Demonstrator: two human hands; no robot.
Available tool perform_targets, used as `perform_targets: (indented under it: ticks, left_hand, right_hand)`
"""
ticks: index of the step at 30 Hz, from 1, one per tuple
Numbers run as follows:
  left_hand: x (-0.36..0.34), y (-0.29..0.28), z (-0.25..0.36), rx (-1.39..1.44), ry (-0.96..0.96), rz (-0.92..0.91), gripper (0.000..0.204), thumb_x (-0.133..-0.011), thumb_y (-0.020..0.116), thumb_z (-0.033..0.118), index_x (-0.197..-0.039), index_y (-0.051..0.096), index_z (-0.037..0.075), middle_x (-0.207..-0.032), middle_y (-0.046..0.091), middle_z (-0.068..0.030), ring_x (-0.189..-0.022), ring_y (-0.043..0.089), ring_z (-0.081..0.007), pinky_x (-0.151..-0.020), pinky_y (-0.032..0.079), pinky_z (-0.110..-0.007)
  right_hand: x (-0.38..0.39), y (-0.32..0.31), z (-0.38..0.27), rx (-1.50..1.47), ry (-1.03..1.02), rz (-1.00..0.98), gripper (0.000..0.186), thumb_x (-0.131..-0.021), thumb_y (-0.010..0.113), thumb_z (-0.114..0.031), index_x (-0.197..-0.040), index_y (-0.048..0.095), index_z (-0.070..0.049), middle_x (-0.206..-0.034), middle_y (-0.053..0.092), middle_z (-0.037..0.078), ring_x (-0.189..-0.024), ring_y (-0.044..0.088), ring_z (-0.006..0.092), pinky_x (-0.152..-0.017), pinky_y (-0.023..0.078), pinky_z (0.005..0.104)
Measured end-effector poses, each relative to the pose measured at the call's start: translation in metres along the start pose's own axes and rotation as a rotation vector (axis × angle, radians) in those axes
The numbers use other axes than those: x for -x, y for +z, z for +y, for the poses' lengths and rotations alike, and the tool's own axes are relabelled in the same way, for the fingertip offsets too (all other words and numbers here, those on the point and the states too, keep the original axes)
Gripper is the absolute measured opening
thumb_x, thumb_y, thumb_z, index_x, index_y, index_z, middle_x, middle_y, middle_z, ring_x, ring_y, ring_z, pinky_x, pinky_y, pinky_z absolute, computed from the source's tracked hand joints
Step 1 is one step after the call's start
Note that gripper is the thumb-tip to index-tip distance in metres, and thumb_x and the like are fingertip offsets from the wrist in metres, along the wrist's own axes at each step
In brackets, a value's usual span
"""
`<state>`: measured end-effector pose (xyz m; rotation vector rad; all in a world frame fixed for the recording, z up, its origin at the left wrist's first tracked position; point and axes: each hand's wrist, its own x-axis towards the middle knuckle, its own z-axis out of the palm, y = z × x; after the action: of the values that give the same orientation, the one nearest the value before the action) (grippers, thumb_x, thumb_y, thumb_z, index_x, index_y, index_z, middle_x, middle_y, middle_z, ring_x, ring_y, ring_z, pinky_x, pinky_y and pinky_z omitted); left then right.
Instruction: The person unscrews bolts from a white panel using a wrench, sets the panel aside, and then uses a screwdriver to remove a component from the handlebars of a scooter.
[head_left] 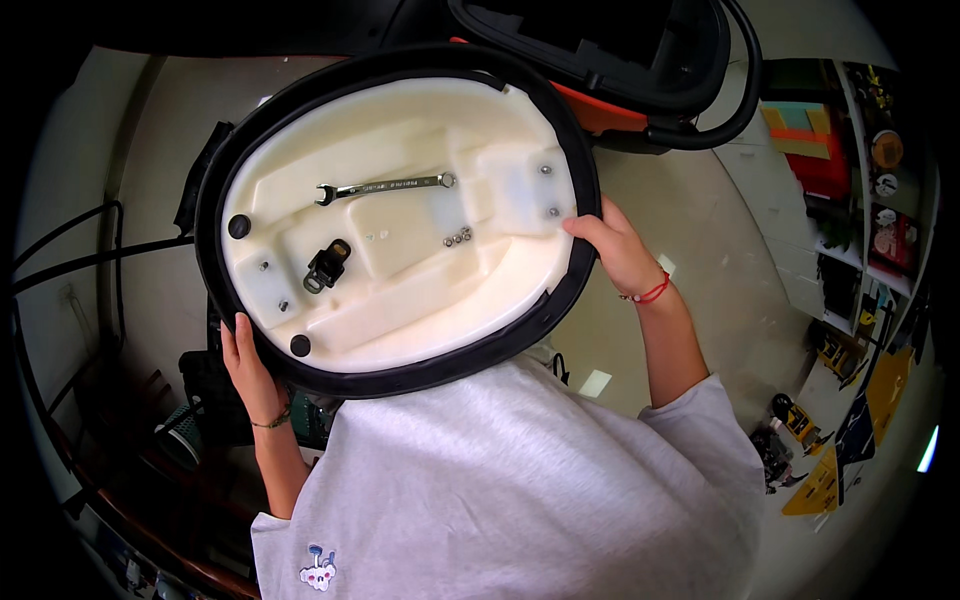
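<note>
A scooter seat lies upside down before my chest, its cream plastic base (340,135) framed by a black cover edge. My left hand (253,375) grips the lower left rim, its lower fingers partly hidden. At the right rim my right hand (622,250) is closed on the edge, thumb over the cream base. On the base rest a combination wrench (390,186), a small black bracket (325,267) and several small metal nuts (457,237). Threaded studs stick up at both ends. Two round black rubber pads (239,227) are fixed near the left end.
Beyond the seat is a black and orange vehicle body (600,108) with an open compartment and a black curved bar (745,80). Shelves with boxes and tools (850,190) line the right side. Yellow-and-black tools (797,420) lie low at the right. Dark chairs (150,410) stand at the left.
</note>
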<state>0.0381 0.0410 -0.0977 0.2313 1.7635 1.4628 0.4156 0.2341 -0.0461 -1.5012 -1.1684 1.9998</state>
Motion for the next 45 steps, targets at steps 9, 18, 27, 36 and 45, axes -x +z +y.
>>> perform_targets:
  ticks: [9, 18, 27, 36, 45]
  left_hand:
    - [0.025, 0.051, 0.038, -0.253, 0.100, -0.295, 0.042, -0.097, 0.057, 0.020, -0.130, 0.048, -0.004, -0.120, 0.059, -0.0081, -0.106, 0.055, -0.0132, -0.094, 0.041, -0.026]
    - [0.061, 0.152, 0.025, -0.382, 0.015, -0.832, 0.056, -0.093, 0.061, 0.014, -0.138, 0.036, -0.005, -0.125, 0.054, -0.0145, -0.113, 0.054, -0.0181, -0.096, 0.044, -0.030]
    - [0.064, 0.286, -0.063, -0.472, -0.038, -1.176, 0.054, -0.094, 0.062, 0.022, -0.135, 0.043, -0.005, -0.122, 0.059, -0.0154, -0.109, 0.057, -0.0181, -0.095, 0.045, -0.029]
    - [-0.006, 0.222, -0.007, -0.575, 0.045, -0.989, 0.038, -0.100, 0.048, 0.027, -0.127, 0.054, 0.000, -0.118, 0.063, -0.0110, -0.106, 0.060, -0.0166, -0.094, 0.045, -0.028]
    - [-0.035, 0.122, 0.033, -0.787, 0.084, -0.714, 0.034, -0.099, 0.053, 0.025, -0.123, 0.058, 0.002, -0.114, 0.064, -0.0085, -0.102, 0.060, -0.0135, -0.090, 0.047, -0.027]
  right_hand:
    - [0.069, -0.058, 0.042, -0.191, 0.018, 0.176, 0.050, -0.080, 0.051, -0.002, -0.129, 0.049, 0.005, -0.122, 0.058, 0.010, -0.112, 0.054, 0.0186, -0.100, 0.039, 0.0299]
    - [0.195, -0.121, 0.113, -0.293, -0.063, 0.645, 0.051, -0.071, 0.050, -0.009, -0.119, 0.055, 0.007, -0.113, 0.063, 0.013, -0.103, 0.059, 0.0231, -0.096, 0.043, 0.0334]
    - [0.276, -0.146, 0.235, -0.609, -0.187, 0.879, 0.051, -0.073, 0.052, -0.008, -0.122, 0.055, 0.003, -0.120, 0.061, 0.011, -0.113, 0.056, 0.0258, -0.101, 0.041, 0.0372]
    - [0.221, -0.150, 0.401, -1.118, 0.020, 0.907, 0.041, -0.073, 0.058, -0.011, -0.112, 0.057, -0.001, -0.108, 0.064, 0.013, -0.102, 0.062, 0.0284, -0.093, 0.050, 0.0431]
    - [0.134, -0.148, 0.592, -1.561, 0.033, 1.112, 0.035, -0.069, 0.058, -0.008, -0.103, 0.057, -0.001, -0.102, 0.065, 0.016, -0.097, 0.064, 0.0340, -0.093, 0.051, 0.0563]
